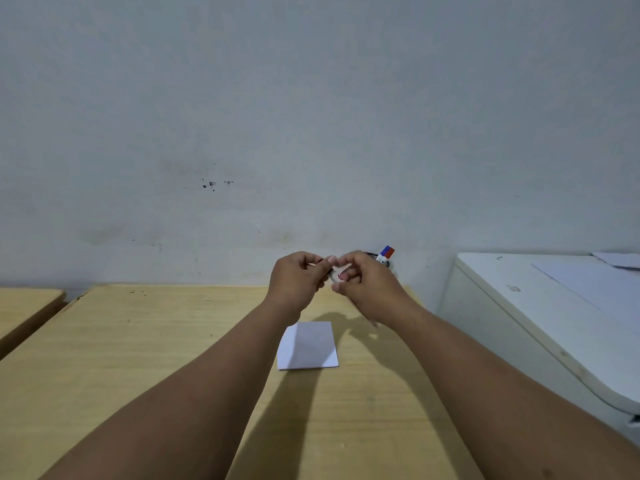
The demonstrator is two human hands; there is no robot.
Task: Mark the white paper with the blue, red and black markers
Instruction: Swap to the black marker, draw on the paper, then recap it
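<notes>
A small white paper [308, 345] lies flat on the wooden table [138, 358], near its middle. Both hands are raised above the table's far edge, beyond the paper. My left hand [298, 277] and my right hand [363, 284] meet fingertip to fingertip around one marker [336, 273], which shows a white barrel and dark parts; most of it is hidden by the fingers. A thin dark end pokes out under my right wrist. Behind my right hand, the blue marker [384, 251] and the red marker [390, 253] stand side by side, caps up, in a dark holder that is mostly hidden.
A white appliance [526, 306] with sheets of paper on its lid stands against the table's right side. A second wooden table [24, 306] sits at the left, across a narrow gap. A grey wall rises directly behind both tables.
</notes>
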